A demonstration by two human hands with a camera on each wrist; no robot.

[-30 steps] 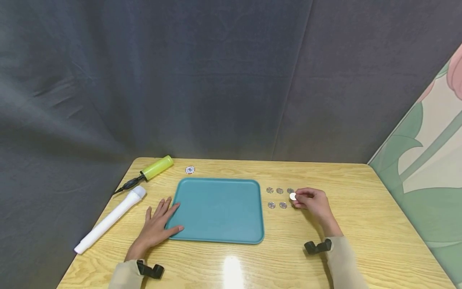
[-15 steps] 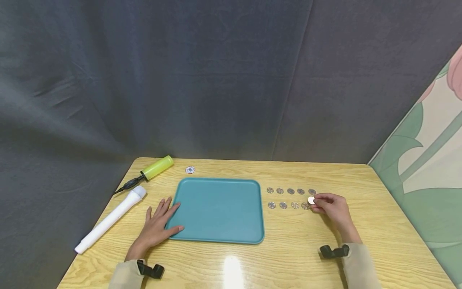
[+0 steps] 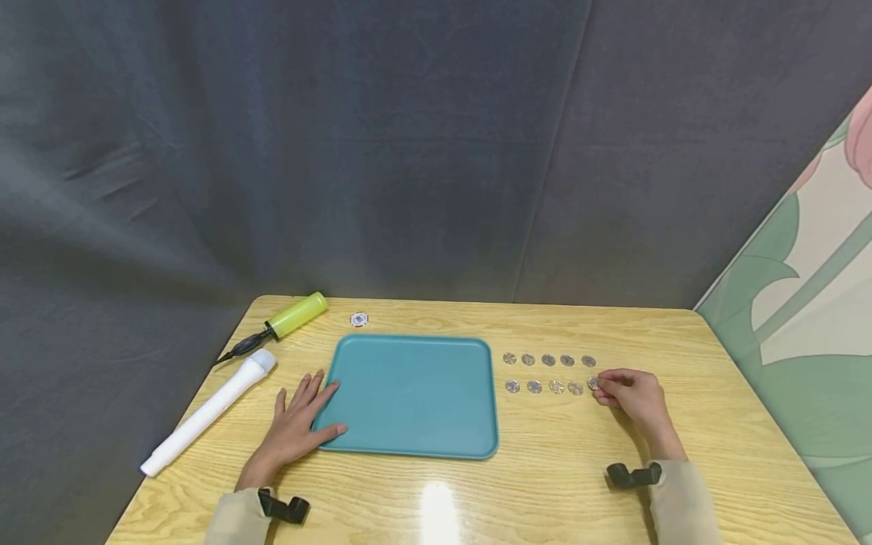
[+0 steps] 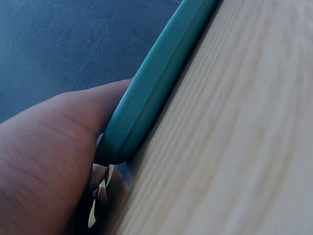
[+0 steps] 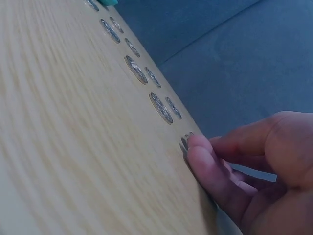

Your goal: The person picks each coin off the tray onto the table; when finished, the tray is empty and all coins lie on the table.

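Note:
Two rows of silver coins lie on the wooden table right of a teal tray (image 3: 415,397). At the right end of the near row my right hand (image 3: 632,395) pinches a coin (image 3: 593,383) by its edge, thumb against fingers. The right wrist view has this coin (image 5: 185,142) at table level, mostly covered by the fingertips. My left hand (image 3: 294,428) rests on the tray's left side with its fingers spread. Its thumb lies over the rim (image 4: 146,93) in the left wrist view.
A white microphone-shaped stick (image 3: 207,415) and a yellow-green hand pump (image 3: 298,315) with a black end lie at the left. Behind the tray is a poker chip (image 3: 359,319). A dark curtain (image 3: 422,151) hangs beyond the table; a floral panel (image 3: 804,325) stands at the right.
My right hand has moved right along the rows and lowered its coin to the end of the near row, uncovering coins it had hidden. My left hand and the tray stay put.

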